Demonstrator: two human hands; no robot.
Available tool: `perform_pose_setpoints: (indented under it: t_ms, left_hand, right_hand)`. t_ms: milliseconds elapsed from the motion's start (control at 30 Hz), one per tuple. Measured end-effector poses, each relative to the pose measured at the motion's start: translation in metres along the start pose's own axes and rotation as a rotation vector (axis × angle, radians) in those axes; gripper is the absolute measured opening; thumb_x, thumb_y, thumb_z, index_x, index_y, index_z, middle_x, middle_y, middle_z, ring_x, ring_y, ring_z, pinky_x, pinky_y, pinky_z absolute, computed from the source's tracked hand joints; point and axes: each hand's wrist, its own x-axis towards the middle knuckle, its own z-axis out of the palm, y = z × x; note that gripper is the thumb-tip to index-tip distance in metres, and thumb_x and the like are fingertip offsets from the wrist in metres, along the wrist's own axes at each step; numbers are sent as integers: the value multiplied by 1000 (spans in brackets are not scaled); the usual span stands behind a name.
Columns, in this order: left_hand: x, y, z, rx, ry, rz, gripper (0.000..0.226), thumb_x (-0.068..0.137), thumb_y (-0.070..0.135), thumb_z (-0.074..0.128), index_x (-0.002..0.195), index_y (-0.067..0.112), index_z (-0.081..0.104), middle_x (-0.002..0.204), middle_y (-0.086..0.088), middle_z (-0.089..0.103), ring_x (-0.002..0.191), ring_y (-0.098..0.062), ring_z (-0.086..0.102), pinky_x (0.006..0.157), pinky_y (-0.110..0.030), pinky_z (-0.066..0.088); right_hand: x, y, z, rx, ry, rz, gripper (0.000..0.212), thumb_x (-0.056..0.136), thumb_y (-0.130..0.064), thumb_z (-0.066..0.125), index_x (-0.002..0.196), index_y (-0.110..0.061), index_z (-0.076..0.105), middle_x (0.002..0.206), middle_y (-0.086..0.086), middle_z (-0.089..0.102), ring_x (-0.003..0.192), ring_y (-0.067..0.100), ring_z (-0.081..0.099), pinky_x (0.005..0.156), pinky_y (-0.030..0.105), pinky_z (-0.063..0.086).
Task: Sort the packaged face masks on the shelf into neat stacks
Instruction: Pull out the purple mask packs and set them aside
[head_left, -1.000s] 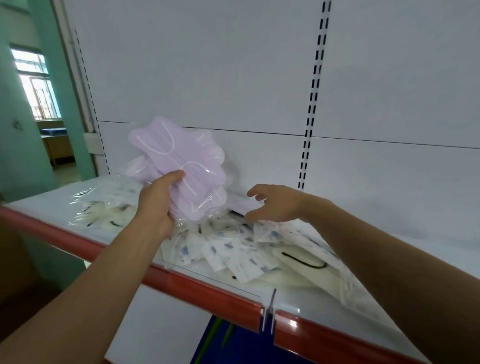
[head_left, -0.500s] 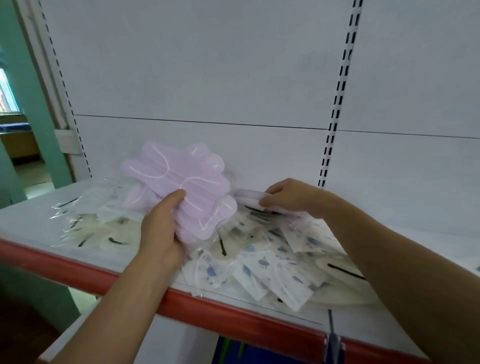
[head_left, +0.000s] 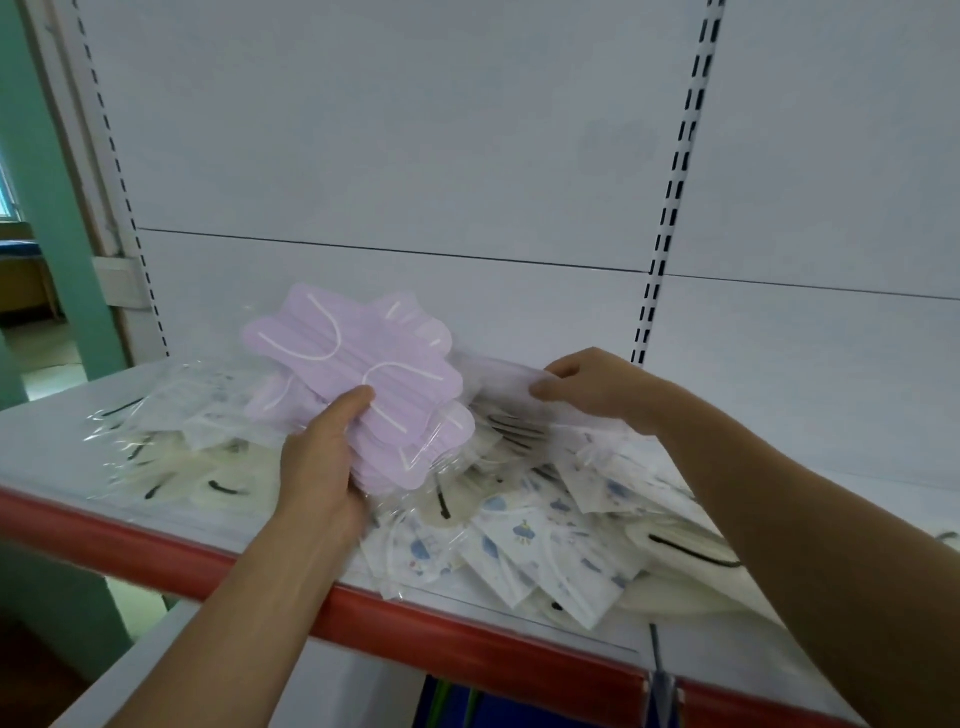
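Observation:
My left hand (head_left: 322, 462) grips a fanned bunch of purple packaged masks (head_left: 358, 379), held up above the shelf. To their right, my right hand (head_left: 592, 384) pinches the edge of another purple packaged mask (head_left: 498, 376) that lies flat on the heap. Below both hands spreads a loose heap of white masks with blue prints (head_left: 524, 545) in clear wrappers. Cream masks with black ear loops (head_left: 171, 467) lie at the left, and more cream masks (head_left: 675, 561) at the right.
The white shelf (head_left: 47, 441) has a red front strip (head_left: 441, 634) and a white back panel with slotted uprights (head_left: 670, 208). A clear divider clip (head_left: 657, 670) stands on the front edge at the right. A green pillar (head_left: 47, 208) rises at the left.
My right hand has closed its fingers on a purple packaged mask on the heap and drawn it slightly right. My left hand keeps the purple bunch, now lower and nearer the heap.

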Motion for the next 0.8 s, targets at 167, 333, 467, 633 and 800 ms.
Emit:
perform_pose_setpoints:
  t_ms: [167,333,467,633,800]
  left_hand:
    - [-3,0,3,0,5,4,30,84,14,70,115,14,71,107,-4,75,98,-23,72,88,-42,56]
    - [-3,4,5,-48,-13,-6,37,85,12,69,122,10,67,116,-8,72,106,-26,70,92,-44,54]
    - [-4,16,21,-82,43,65,42,86,8,69,127,10,63,117,-3,71,97,-19,71,73,-31,57]
    - [-5,19,57,-105,132,161,39,87,2,67,120,19,56,119,-4,68,82,-10,66,66,-26,54]
    - [-14,2,94,-68,52,19,41,91,14,66,131,13,57,125,-13,66,92,-20,70,71,-24,58]
  right_hand:
    - [-2,12,-10,63,138,4,36,92,-17,60,60,-12,43,60,0,36,57,16,31,55,28,23]
    - [-9,7,-25,194,303,-22,26,89,-14,58,64,-13,49,59,0,38,55,17,32,54,27,23]
    - [-12,2,-35,306,430,-56,22,88,-14,57,67,-8,53,62,3,41,60,18,39,60,28,28]
    - [-24,-20,-39,415,648,-189,34,88,-14,52,57,-17,36,49,-7,32,50,13,30,53,26,22]
    - [-46,-44,-8,152,597,-392,24,96,-22,51,77,-15,64,65,-5,57,59,11,47,58,28,38]
